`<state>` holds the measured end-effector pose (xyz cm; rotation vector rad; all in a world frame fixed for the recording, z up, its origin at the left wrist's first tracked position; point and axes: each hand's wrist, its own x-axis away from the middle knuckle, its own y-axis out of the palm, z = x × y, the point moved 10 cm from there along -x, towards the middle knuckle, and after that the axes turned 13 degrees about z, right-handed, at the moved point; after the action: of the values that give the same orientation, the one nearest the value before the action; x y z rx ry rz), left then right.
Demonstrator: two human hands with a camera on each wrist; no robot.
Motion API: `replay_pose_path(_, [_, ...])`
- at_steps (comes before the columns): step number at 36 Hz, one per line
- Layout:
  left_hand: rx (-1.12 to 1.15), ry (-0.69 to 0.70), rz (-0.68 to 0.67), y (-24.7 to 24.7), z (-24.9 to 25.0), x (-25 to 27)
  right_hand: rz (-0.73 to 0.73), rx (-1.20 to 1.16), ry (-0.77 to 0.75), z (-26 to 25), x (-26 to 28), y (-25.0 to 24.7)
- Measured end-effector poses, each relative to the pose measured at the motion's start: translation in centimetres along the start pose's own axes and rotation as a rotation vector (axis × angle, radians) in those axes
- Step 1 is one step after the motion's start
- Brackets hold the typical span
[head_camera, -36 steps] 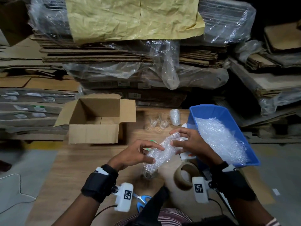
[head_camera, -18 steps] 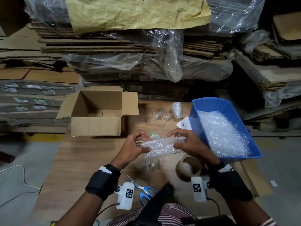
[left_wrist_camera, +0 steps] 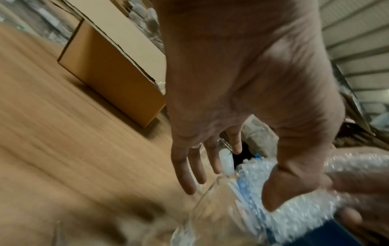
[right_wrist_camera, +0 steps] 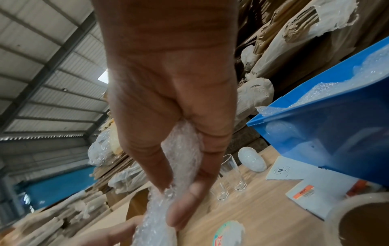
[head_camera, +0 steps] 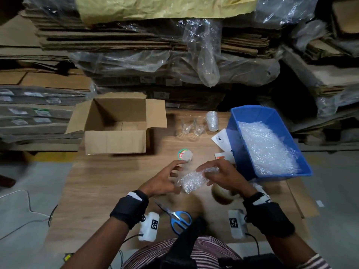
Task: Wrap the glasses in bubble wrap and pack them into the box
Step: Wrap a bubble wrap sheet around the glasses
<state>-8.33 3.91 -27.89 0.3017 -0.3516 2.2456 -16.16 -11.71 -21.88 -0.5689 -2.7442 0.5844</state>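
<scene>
Fingers [head_camera: 210,167] of your right hand [head_camera: 223,176] now pinch the wrap [head_camera: 191,181] shut; left hand [head_camera: 165,181] has spread off, so the glass is nearly bundled.

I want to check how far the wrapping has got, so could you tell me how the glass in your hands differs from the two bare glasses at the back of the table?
The glass in the hands is partly covered in bubble wrap; the two bare glasses have none. It lies tilted, gripped by the right hand with the left hand beside it; they stand upright on the table, untouched. All are clear glass, outside the cardboard box.
</scene>
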Motion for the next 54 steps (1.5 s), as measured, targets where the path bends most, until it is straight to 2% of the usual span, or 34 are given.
replay_pose_path(3, [-0.067,-0.023,-0.012,1.1,-1.5,-0.2,0.043,0.102,-0.026,0.7,-0.1,0.5])
replay_pose_path(9, [-0.142,0.024,0.056,1.4,-2.9,-0.6,0.092,0.296,-0.172,-1.0,0.3,2.3])
replay_pose_path(12, [-0.089,-0.038,0.086,1.4,-3.6,-0.6,0.052,0.343,-0.200,-1.2,0.5,4.2])
replay_pose_path(14, [-0.097,-0.025,0.150,0.8,-3.8,-0.9,0.029,0.382,-0.165,-0.9,0.7,5.3])
replay_pose_path(20, [-0.167,0.040,0.169,0.3,-3.7,-0.6,-0.115,0.539,-0.137,0.3,1.7,8.2])
replay_pose_path(28, [-0.188,0.063,0.188,0.2,-3.9,-0.7,0.036,0.535,-0.152,0.0,1.9,8.6])
replay_pose_path(32, [-0.182,0.074,0.200,0.0,-4.1,-0.8,0.069,0.468,-0.169,0.4,2.2,8.4])
replay_pose_path(35, [-0.182,0.105,0.212,0.0,-3.8,-0.7,0.032,0.450,-0.165,0.7,2.8,8.5])
replay_pose_path(38, [-0.176,0.096,0.218,0.0,-4.0,-0.7,0.020,0.485,-0.228,0.6,3.2,8.5])
replay_pose_path(43, [-0.188,0.075,0.224,0.0,-4.5,-0.9,0.110,0.588,-0.371,-0.4,3.4,7.8])
replay_pose_path(49, [-0.161,0.065,0.246,0.0,-5.0,-0.9,0.138,0.559,-0.289,-0.6,2.9,7.8])
replay_pose_path(54, [-0.147,0.076,0.259,0.0,-4.6,-0.6,0.137,0.549,-0.292,-1.3,3.3,8.7])
